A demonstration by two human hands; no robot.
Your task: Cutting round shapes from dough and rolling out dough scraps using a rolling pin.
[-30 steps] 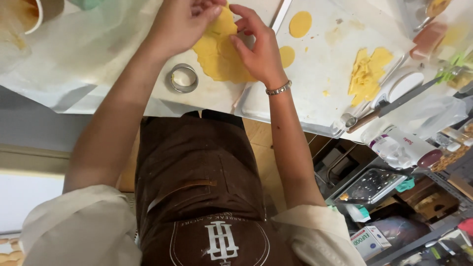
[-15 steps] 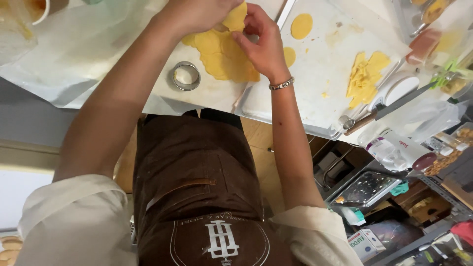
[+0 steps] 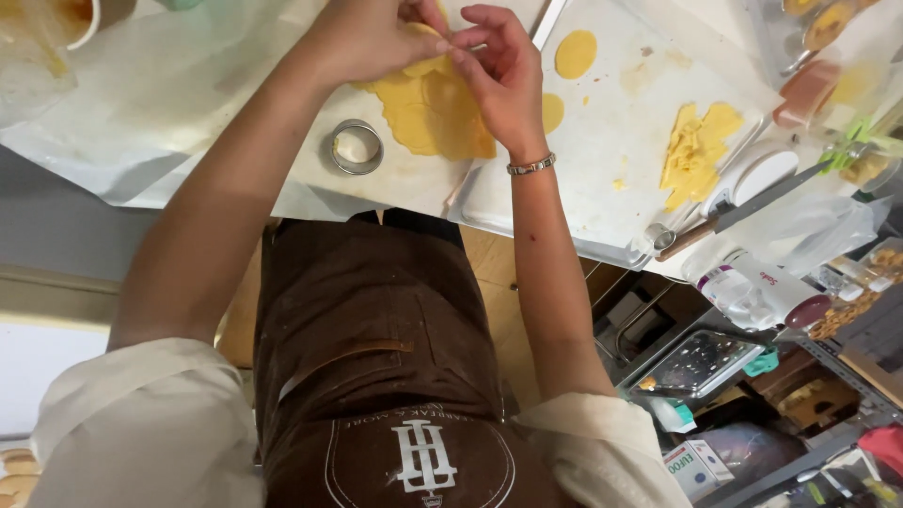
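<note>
Two hands meet at the far edge of the head view, over a sheet of yellow dough (image 3: pixel 433 118) that lies flat on the pale paper (image 3: pixel 188 103) covering the worktop. The left hand (image 3: pixel 362 38) is curled, its fingertips pinched on the far rim of the dough; the right hand (image 3: pixel 499 71) is bent over the same spot, thumb and forefinger nipping a small bit of dough between them. Just to the left of the sheet stands a round metal cutter (image 3: pixel 356 146), untouched. To the right, on a white tray (image 3: pixel 602 188), lie two cut discs (image 3: pixel 575 54) and a heap of dough scraps (image 3: pixel 696 150), with a knife (image 3: pixel 752 198) beyond. The step in hand looks like peeling or lifting a piece off the rolled sheet. Freeing it whole would call for a slow, even pull with support underneath, since thin dough tears easily
</note>
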